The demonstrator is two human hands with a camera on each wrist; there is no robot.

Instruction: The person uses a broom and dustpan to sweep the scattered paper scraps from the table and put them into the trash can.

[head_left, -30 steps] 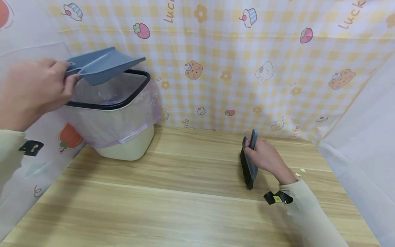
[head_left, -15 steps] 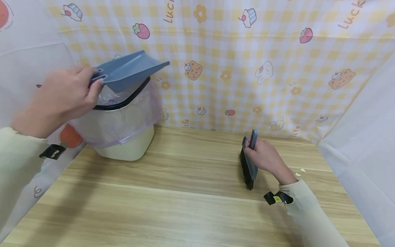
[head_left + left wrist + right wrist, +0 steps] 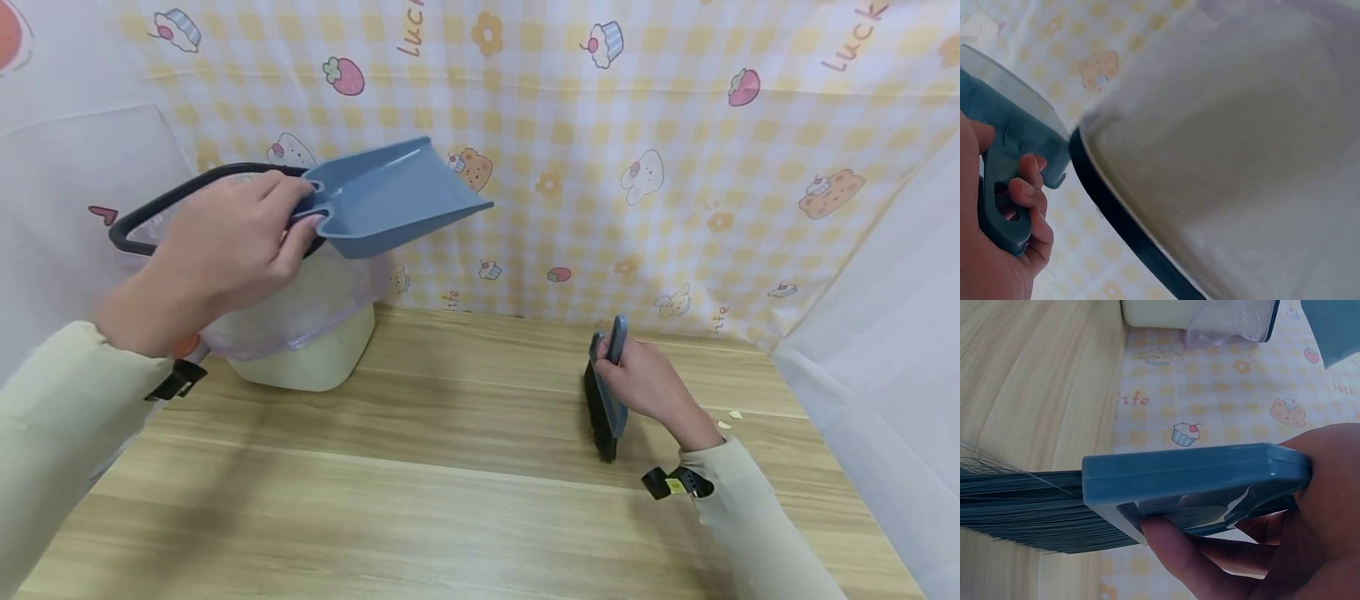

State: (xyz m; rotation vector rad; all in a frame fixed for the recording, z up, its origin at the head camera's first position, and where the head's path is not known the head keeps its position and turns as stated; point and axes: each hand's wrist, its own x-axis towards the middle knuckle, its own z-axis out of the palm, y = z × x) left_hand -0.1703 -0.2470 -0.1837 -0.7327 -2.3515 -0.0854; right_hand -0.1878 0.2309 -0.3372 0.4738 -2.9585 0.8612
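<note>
My left hand (image 3: pixel 225 246) grips the handle of a blue-grey dustpan (image 3: pixel 397 196), raised over the right side of the trash bin (image 3: pixel 337 350). Its pan points right, and its upper surface shows bare in the head view. In the left wrist view, fingers curl around the dustpan's looped handle (image 3: pixel 1007 231), close beside the bin's black rim (image 3: pixel 1129 231). On the right of the table, my right hand (image 3: pixel 648 379) holds a small blue-grey hand brush (image 3: pixel 615 408) by its handle, with its dark bristles (image 3: pixel 1035 512) down at the wood.
A purple-tinted bag lines the cream bin and folds over its outside. Two small pale scraps (image 3: pixel 729 419) lie on the wooden table (image 3: pixel 420 517) right of the brush. A checked curtain (image 3: pixel 525 167) hangs behind, and white sheets flank both sides.
The left hand has carried the dustpan rightward and slightly down, from above the bin's opening to past its right edge. The right hand and brush stay in place.
</note>
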